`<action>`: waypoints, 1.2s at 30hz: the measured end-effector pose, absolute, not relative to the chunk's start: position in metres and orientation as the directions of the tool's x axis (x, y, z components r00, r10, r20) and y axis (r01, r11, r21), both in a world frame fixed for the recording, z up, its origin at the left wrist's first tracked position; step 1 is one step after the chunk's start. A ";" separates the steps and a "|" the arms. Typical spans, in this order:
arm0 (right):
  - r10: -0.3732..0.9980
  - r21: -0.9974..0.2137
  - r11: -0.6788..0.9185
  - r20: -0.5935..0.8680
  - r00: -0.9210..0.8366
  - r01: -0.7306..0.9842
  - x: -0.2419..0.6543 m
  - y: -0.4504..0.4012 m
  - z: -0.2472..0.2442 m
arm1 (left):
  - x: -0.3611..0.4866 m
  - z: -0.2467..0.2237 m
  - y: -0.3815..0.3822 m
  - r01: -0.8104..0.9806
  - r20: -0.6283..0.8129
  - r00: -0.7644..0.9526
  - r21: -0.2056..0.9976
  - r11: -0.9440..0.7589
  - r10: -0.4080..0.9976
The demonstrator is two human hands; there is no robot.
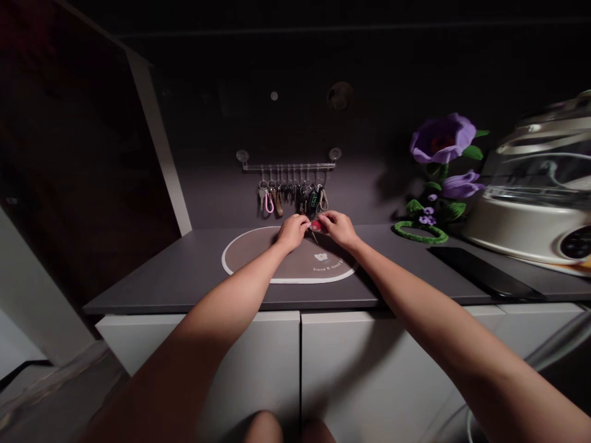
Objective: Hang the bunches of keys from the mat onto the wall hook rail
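Note:
Above the oval mat (pixel 258 257), my left hand (pixel 292 232) and my right hand (pixel 339 228) meet over a small key bunch. A red key tag (pixel 316 225) sits between them, pinched by the fingers of my right hand. The fingertips of my left hand are closed at the ring end of the same bunch. A thin key (pixel 314 236) dangles below the fingers. Just behind, several key bunches (pixel 290 192) hang from hooks on a clear wall rail (pixel 290 167), one with a pink loop (pixel 269 202).
On the right of the dark countertop (pixel 152 271) stand a purple flower ornament (pixel 444 136) with a green ring base and a cream appliance (pixel 521 224) with a clear upper part. A black flat object (pixel 484 272) lies before them. White cabinet doors (pixel 258 369) are below.

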State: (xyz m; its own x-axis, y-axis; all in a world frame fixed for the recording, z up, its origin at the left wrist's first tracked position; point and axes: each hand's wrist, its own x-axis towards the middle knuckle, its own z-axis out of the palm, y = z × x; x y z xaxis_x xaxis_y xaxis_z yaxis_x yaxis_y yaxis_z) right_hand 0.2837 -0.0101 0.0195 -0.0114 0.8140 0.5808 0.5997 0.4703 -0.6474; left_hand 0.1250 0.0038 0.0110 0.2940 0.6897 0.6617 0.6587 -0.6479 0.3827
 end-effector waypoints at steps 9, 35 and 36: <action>0.946 -0.930 0.319 0.325 0.008 0.184 0.280 -0.008 0.015 | 0.127 0.010 0.010 0.435 0.650 0.173 0.624 -0.650 0.740; 0.837 -0.828 0.546 0.545 -0.047 0.128 0.279 -0.008 0.017 | 0.135 0.012 0.002 -0.056 0.486 0.146 0.874 -0.483 0.862; 0.835 -0.826 0.549 0.549 -0.045 0.125 0.279 -0.008 0.017 | 0.136 0.012 0.002 -0.057 0.490 0.151 0.871 -0.487 0.859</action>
State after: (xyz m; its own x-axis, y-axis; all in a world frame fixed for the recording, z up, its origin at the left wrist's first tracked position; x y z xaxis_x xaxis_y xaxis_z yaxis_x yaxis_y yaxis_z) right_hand 0.2793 -0.0077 0.0172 -0.0445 0.8349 0.5486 0.1253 0.5495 -0.8261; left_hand 0.1357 0.0018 0.0123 0.1505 0.8586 0.4901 -0.0574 -0.4873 0.8714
